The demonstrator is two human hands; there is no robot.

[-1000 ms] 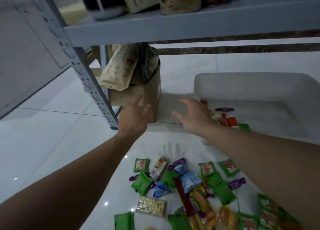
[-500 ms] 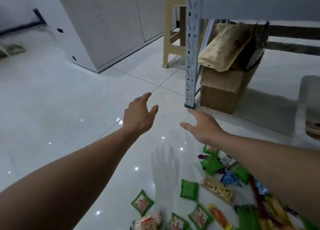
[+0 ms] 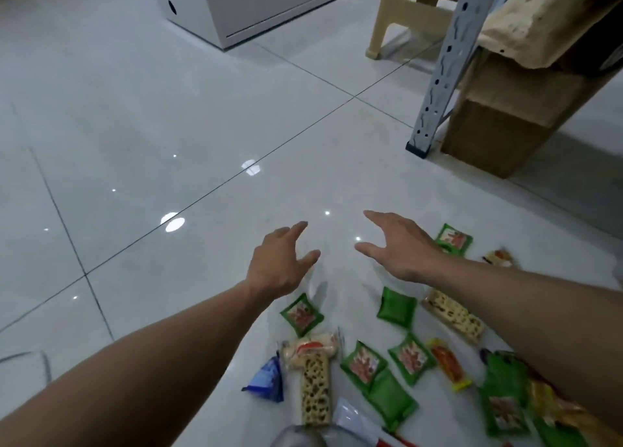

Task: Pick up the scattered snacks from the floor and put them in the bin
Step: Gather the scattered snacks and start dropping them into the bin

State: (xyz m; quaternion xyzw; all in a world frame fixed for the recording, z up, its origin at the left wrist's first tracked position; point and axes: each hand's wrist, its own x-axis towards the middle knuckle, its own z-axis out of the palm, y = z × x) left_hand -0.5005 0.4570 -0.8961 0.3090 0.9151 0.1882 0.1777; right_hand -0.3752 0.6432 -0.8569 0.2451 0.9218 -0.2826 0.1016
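Snacks (image 3: 412,358) lay scattered on the glossy white tiled floor (image 3: 168,116) in the lower right of my head feed, none of them in either hand. I had the left hand (image 3: 280,263) stretched forward with its fingers straight and its thumb splayed, holding nothing. The right hand (image 3: 401,248) was beside it and apart from it, fingers likewise straight and spread, also holding nothing. Bare tile showed between the two hands.

Just below the left wrist in view lay a green packet with a red print (image 3: 302,315). Nearer me, a white-and-red wrapper (image 3: 310,345) met the top end of a pale nut bar (image 3: 315,391), with a blue triangular packet (image 3: 267,379) just to its left. A plain green pillow packet (image 3: 396,306) showed below the right wrist, and a second nut bar (image 3: 453,316) lay beside it, partly hidden by the right forearm. Another green printed packet (image 3: 453,239) lay just past the right hand; whether it touched the hand I could not tell. An orange sachet (image 3: 448,364) lay among more green packets near the bottom edge, where the heap was blurred.

At far right, a grey perforated shelf post (image 3: 441,65) stood on the floor just beside a cardboard box (image 3: 499,126) with a tan bag (image 3: 539,18) on top. A beige plastic stool (image 3: 404,8) and a white cabinet (image 3: 253,5) stood further back.
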